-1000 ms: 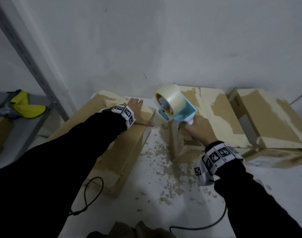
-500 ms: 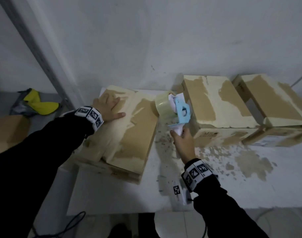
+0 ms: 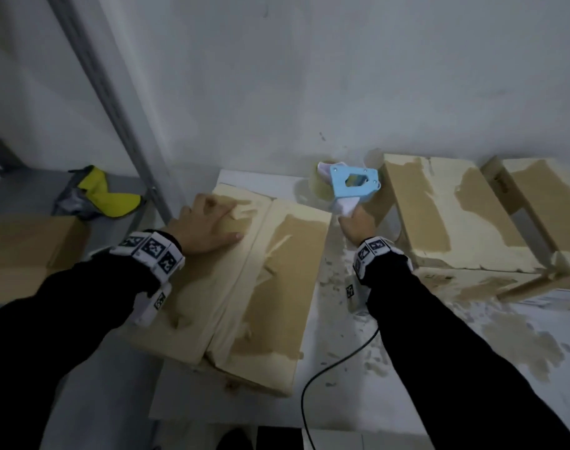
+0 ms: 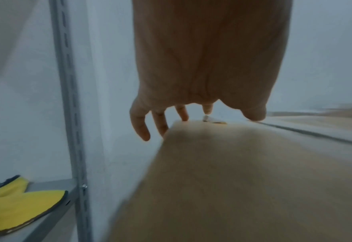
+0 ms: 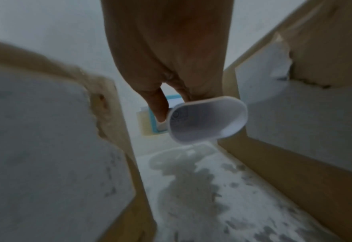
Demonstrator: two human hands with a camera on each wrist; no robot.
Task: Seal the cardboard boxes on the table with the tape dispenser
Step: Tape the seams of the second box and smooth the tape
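Observation:
A flat cardboard box (image 3: 277,287) with a torn, pale top lies at the table's left end. My left hand (image 3: 205,227) rests flat on its far left corner, fingers spread, some over the box edge (image 4: 212,180). My right hand (image 3: 356,224) grips the white handle (image 5: 207,119) of a light blue tape dispenser (image 3: 353,183) with a clear tape roll. The dispenser sits low in the gap between the left box and the middle box (image 3: 449,216), close to the wall. A third box (image 3: 543,203) lies at the far right.
The white table (image 3: 407,401) is scattered with torn paper scraps and crossed by a black cable (image 3: 338,362). A grey shelf post (image 3: 114,102) stands at left, with a yellow cloth (image 3: 111,196) and another cardboard box (image 3: 27,254) on the shelf.
My right hand has carried the tape dispenser away from me, down into the gap by the wall. My left hand stays pressed on the left box. The head view has shifted.

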